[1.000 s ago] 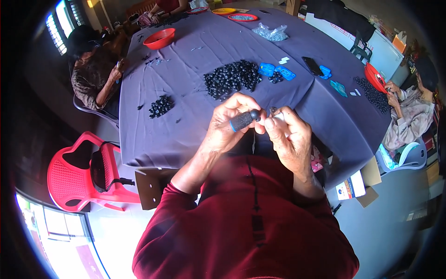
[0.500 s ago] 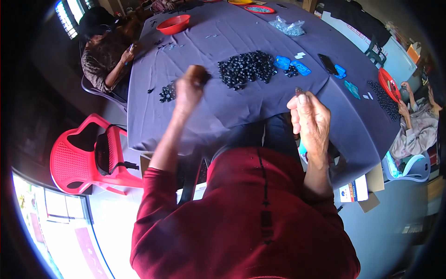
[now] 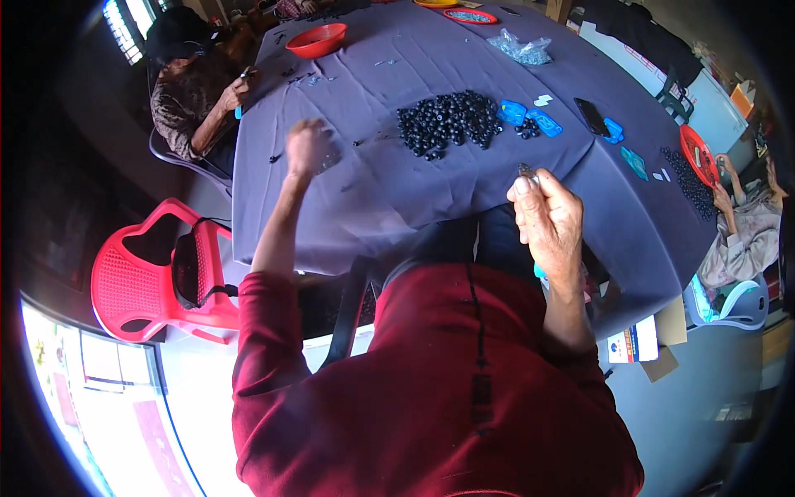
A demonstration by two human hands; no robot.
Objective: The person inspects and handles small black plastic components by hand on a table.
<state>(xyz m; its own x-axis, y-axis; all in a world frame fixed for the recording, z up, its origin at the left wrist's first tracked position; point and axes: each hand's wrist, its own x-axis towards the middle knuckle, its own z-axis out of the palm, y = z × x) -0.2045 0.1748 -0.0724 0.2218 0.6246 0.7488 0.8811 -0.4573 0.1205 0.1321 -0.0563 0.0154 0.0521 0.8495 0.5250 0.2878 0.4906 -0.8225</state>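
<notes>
At ten o'clock from our right hand (image 3: 550, 217), the nearer one, lies the black pile (image 3: 447, 124); from our left hand (image 3: 308, 151), near three. Our right fingertips pinch a dark piece (image 3: 525, 170), axis unclear; our left fingers blur, so we cannot tell their grip.

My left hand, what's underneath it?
Purple tablecloth shows around the left hand, and a blurred dark patch, too unclear to name, at its right edge. Whatever lies directly beneath is covered.
</notes>
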